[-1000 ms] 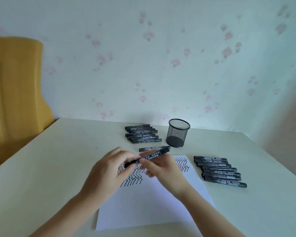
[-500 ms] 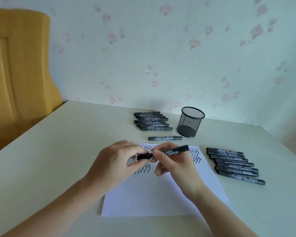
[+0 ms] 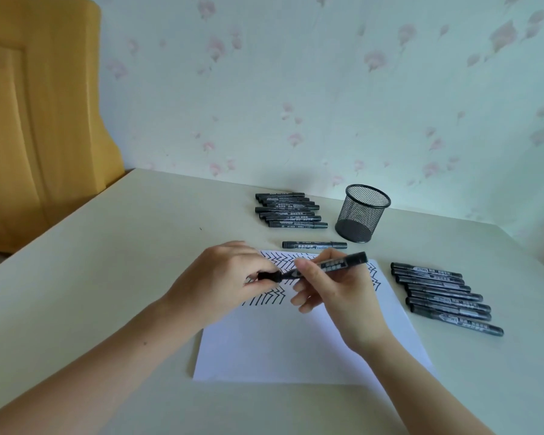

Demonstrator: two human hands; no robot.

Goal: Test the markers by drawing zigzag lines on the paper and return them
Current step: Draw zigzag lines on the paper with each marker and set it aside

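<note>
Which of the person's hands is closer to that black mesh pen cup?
Right. The right hand holds a marker over the paper, below and slightly left of the mesh cup. The left hand, pinching the marker's cap, is further left.

A pale, blue-tinted wall point(image 3: 311, 98) is seen across the back of the view, papered with scattered, faded pink flower prints. A cream-coloured table point(image 3: 113, 265) is set against it, its far edge touching the wall and its top lit softly and evenly, with only faint shadows cast on it. At the left, a yellow-ochre upholstered chair back point(image 3: 35, 120) is seen beyond the table's left edge, marked by a raised panel line and curved seams. The far right corner of the wall is dimmed.
</note>
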